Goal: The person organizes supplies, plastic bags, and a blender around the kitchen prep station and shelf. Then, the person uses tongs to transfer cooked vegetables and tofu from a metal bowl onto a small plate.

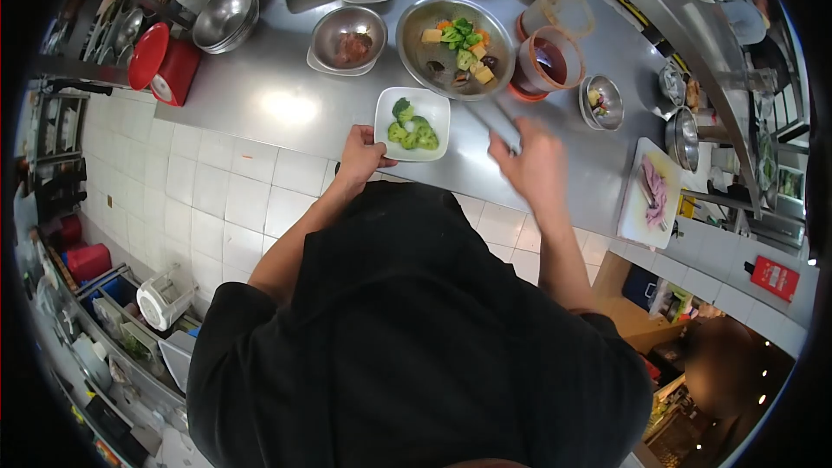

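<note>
My left hand (362, 156) grips the left rim of a white square bowl (389, 146), thumb on top and fingers below. Several green broccoli florets (414, 133) lie in the bowl. My right hand (530, 160) is closed around metal tongs (496, 125), smeared by motion, their tips pointing up and left. Just beyond the tongs sits a wide steel bowl (418, 61) with broccoli, orange pieces, yellowish cubes and dark pieces, mostly along its right side. The tongs' tips end near this bowl's lower rim; whether they touch anything I cannot tell.
Left of the steel bowl stands a smaller bowl of reddish meat (354, 48). Tubs of dark liquid (551, 59) stand to its right. A red scale (176, 69), stacked steel bowls (227, 21) and a cutting board (640, 208) with pinkish strips line the steel counter (251, 113).
</note>
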`<action>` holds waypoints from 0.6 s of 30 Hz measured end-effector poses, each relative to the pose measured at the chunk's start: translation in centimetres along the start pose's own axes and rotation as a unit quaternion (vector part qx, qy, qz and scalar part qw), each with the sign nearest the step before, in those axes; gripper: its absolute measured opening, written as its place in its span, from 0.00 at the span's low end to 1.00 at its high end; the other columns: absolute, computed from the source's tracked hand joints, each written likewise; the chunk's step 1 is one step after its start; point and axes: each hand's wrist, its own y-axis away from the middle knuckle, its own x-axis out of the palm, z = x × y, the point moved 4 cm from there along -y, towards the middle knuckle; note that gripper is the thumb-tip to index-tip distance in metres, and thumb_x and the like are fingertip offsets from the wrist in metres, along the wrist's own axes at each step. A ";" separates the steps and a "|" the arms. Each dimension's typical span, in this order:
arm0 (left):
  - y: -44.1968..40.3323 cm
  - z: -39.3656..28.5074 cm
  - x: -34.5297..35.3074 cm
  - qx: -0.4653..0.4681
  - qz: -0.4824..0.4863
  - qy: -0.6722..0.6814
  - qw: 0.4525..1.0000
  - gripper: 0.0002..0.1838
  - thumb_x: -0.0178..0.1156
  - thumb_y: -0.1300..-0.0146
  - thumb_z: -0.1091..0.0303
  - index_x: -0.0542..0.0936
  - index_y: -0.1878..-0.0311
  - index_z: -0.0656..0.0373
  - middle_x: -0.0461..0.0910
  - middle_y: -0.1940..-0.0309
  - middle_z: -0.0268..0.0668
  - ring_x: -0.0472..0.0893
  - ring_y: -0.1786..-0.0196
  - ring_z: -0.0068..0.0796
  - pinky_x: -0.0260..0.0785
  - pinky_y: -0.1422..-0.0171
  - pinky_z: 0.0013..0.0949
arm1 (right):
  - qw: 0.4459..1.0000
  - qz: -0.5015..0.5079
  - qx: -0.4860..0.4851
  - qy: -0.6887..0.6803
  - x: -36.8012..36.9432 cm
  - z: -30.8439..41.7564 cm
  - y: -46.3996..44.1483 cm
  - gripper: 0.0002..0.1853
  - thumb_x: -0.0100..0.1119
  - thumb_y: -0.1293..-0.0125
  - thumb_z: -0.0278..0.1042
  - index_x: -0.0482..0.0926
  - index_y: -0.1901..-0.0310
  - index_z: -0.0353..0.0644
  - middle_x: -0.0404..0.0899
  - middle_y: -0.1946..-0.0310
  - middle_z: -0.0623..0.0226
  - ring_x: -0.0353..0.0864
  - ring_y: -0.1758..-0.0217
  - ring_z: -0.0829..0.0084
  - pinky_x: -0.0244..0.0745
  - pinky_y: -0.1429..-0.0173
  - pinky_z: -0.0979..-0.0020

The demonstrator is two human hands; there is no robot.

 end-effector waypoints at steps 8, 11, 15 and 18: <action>0.2 -0.2 0.0 -0.001 -0.005 0.002 1.000 0.26 0.54 0.39 0.86 0.61 0.38 0.71 0.70 0.45 0.51 0.83 0.50 0.44 0.88 0.52 0.41 | 0.995 0.058 0.038 0.074 7.9 -2.8 -12.7 0.21 0.66 0.37 0.51 0.85 0.61 0.36 0.87 0.64 0.47 0.87 0.59 0.45 0.81 0.52 0.49; 0.2 -0.3 0.0 -0.002 -0.009 0.004 1.000 0.23 0.55 0.38 0.86 0.62 0.40 0.71 0.72 0.48 0.49 0.83 0.51 0.42 0.89 0.54 0.40 | 0.996 0.057 0.033 0.059 7.2 -2.7 -11.9 0.20 0.66 0.37 0.49 0.85 0.60 0.36 0.86 0.63 0.46 0.87 0.58 0.46 0.81 0.51 0.49; -0.1 0.1 -0.2 0.002 -0.005 0.014 1.000 0.23 0.55 0.38 0.85 0.63 0.40 0.71 0.72 0.48 0.49 0.83 0.51 0.42 0.88 0.53 0.40 | 0.997 -0.058 -0.051 -0.018 3.4 -2.6 -6.3 0.17 0.66 0.37 0.44 0.85 0.59 0.35 0.84 0.67 0.52 0.85 0.63 0.48 0.81 0.56 0.50; 0.1 0.1 -0.2 0.006 -0.003 0.013 1.000 0.23 0.54 0.38 0.85 0.63 0.40 0.71 0.73 0.48 0.49 0.83 0.51 0.42 0.88 0.53 0.40 | 0.996 -0.025 -0.041 -0.072 0.3 -1.3 -0.3 0.15 0.68 0.37 0.41 0.83 0.61 0.34 0.82 0.69 0.56 0.83 0.68 0.50 0.80 0.61 0.53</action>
